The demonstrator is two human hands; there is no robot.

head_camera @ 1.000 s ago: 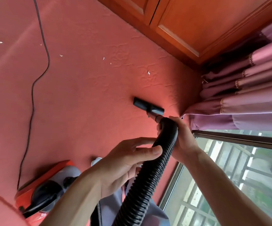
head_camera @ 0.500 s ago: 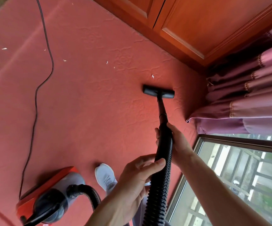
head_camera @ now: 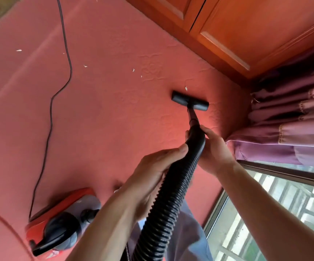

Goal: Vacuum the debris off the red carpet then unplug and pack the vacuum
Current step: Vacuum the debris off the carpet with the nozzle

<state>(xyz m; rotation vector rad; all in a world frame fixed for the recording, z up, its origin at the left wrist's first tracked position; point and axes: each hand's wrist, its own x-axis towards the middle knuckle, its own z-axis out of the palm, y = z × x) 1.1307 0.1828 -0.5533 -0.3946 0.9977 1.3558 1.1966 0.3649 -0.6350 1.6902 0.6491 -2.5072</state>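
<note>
While both hands are gripping the black ribbed vacuum hose [head_camera: 171,200], its flat black floor nozzle [head_camera: 190,101] is sitting on the red carpet [head_camera: 105,129]. Left hand [head_camera: 152,166] is curling round the hose well behind the nozzle. Right hand [head_camera: 214,153] is wrapping it closer in. White paper scrap [head_camera: 186,88] is lying just beyond the nozzle, with others farther left. Red-and-grey canister vacuum [head_camera: 62,221] and thin black power cord [head_camera: 48,117] are lying well left of the nozzle. Pleated purple curtain [head_camera: 288,132] is crowding its right, and the brown wooden cabinet [head_camera: 246,25] is blocking beyond.
</note>
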